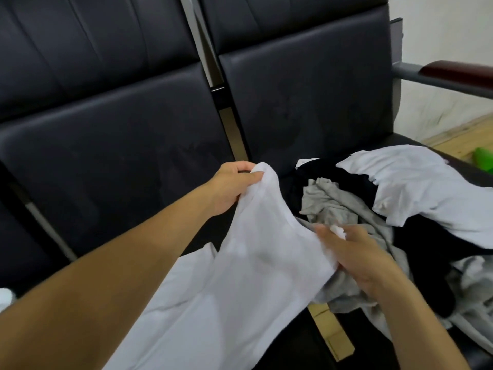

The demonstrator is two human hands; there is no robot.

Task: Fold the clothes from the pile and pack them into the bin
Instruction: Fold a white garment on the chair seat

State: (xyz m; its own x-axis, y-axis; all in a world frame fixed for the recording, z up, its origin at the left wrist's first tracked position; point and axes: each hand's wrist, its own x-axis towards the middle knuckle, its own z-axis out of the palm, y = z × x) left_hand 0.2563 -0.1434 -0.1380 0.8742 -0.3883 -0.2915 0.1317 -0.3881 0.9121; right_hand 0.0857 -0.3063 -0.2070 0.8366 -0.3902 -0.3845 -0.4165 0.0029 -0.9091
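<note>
The left hand point(234, 182) pinches the white garment point(240, 276) at its far corner; the right hand point(357, 259) grips its right edge beside the pile point(373, 204). The garment's long axis runs near-left from the fingers, over the seat point(120, 156). No bin is visible.

A garment point(240, 263) hangs between the left hand point(232, 185), over the left seat point(112, 166), and the right hand point(354, 257), which lies on the clothes pile point(373, 198) on the right seat point(314, 102) beside the armrest point(453, 73).
</note>
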